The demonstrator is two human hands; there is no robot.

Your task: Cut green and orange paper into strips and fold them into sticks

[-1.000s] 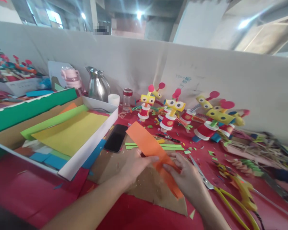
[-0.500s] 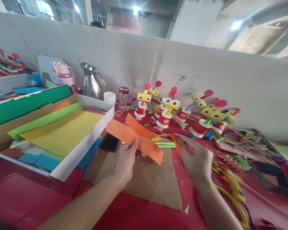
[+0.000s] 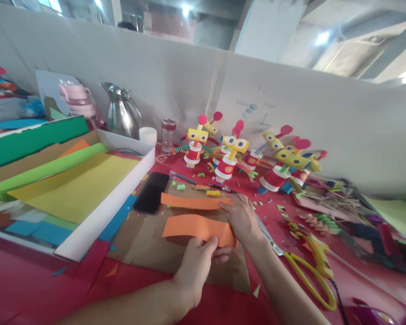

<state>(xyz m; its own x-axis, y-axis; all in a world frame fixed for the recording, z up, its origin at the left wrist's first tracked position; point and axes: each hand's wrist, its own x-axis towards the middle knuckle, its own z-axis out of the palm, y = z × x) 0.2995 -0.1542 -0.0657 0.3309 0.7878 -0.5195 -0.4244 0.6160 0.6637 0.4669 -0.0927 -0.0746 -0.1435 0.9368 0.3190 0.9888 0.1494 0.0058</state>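
My left hand (image 3: 198, 264) is closed on the lower right part of a wide orange paper strip (image 3: 189, 226), thumb on top and fingers beneath. Just beyond it, a narrower orange strip (image 3: 192, 201) reaches across to my right hand (image 3: 245, 219), whose fingertips pinch its right end. Both strips are over a brown cardboard sheet (image 3: 145, 246). At the sheet's far left lies a black phone (image 3: 152, 193). Small coiled paper springs, one of them yellow (image 3: 213, 193), lie behind the strips. Yellow-handled scissors (image 3: 313, 282) rest beside my right forearm.
An open white box (image 3: 104, 205) of coloured paper stands at left. Paper-cup robot figures (image 3: 226, 167) line the back, beside a glass jar (image 3: 168, 135), white cup (image 3: 148, 135) and steel jug (image 3: 122, 115). A yellow glue gun (image 3: 320, 257) and craft scraps lie at right.
Both hands have come closer together and the orange pieces have dropped lower, lying nearly parallel now instead of crossed. The scissors beside my right arm show more fully. The view has shifted slightly.
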